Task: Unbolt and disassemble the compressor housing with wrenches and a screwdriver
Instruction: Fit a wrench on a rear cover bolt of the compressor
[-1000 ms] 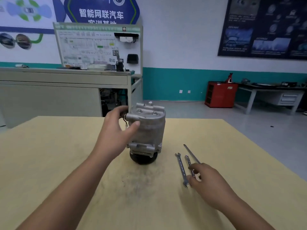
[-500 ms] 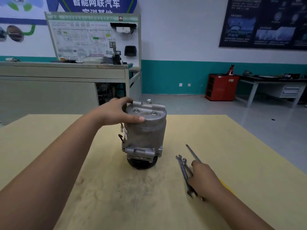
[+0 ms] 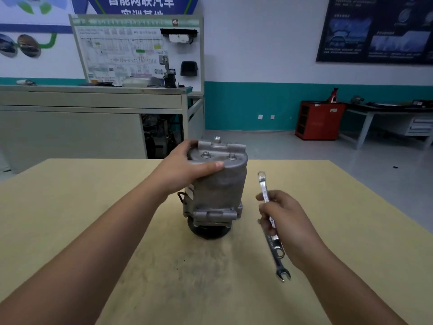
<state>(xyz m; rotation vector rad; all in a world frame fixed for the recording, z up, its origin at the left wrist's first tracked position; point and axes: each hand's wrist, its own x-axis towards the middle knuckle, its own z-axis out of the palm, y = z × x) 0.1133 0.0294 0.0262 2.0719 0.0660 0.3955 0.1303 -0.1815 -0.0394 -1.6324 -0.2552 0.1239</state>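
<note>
On the bench [image 3: 70, 207], your left hand [image 3: 185, 170] grips the upright compressor [image 3: 220, 191] by its top to steady it, while your right hand [image 3: 288, 221] clamps a wrench [image 3: 263, 186] for its bolts [image 3: 206, 154].

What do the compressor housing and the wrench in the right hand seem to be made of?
The compressor housing is probably cast aluminium: dull grey with a rough, matte skin. The wrench is likely polished or plated steel, because it shows bright reflections.

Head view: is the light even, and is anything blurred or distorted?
Head view: soft, dim, even light; a bright glint on the wrench in the right hand; wide-angle stretch enlarges the forearms toward the bottom edge; the compressor is sharp; small print on the dark poster unreadable.
</note>
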